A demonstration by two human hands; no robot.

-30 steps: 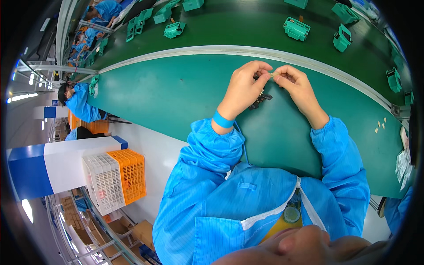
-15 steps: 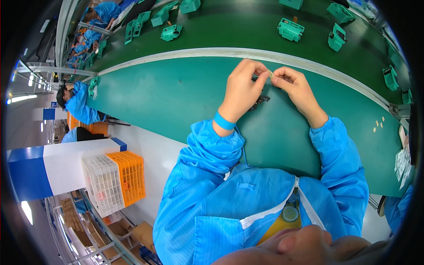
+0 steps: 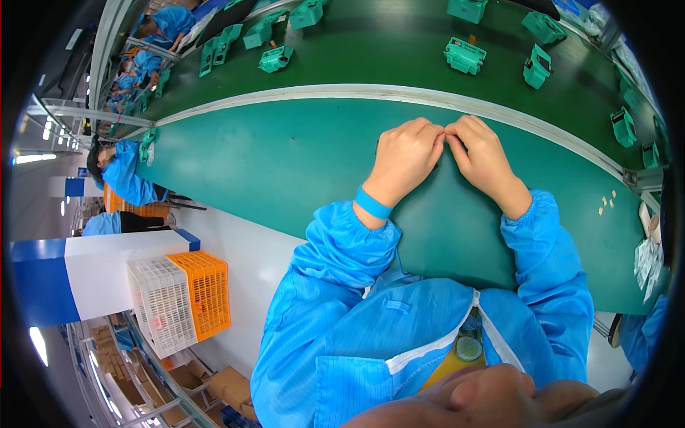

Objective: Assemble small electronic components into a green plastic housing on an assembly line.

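Observation:
My left hand (image 3: 408, 158) and my right hand (image 3: 481, 160) meet over the green work table (image 3: 285, 164), close to its far rail. Both are closed, the thumbs and forefingers pinched together fingertip to fingertip. Whatever lies between the fingertips is hidden now; half a second ago a tiny pale piece showed there. A blue band (image 3: 372, 202) circles my left wrist, with a cord hanging from it. The dark part that showed beneath my left hand earlier is covered by the hand.
Beyond the pale rail (image 3: 342, 91), a dark green conveyor belt (image 3: 371, 57) carries several green plastic housings (image 3: 465, 55). Small pale pieces (image 3: 601, 211) and clear plastic bags (image 3: 648, 258) lie at the right. A co-worker (image 3: 127, 171) sits far left; orange and white crates (image 3: 201, 294) stand lower left.
Both hands have come slightly nearer to me and turned knuckles up, fingers closing in. The pale piece and the dark part have gone out of sight. The whole view has shifted a little.

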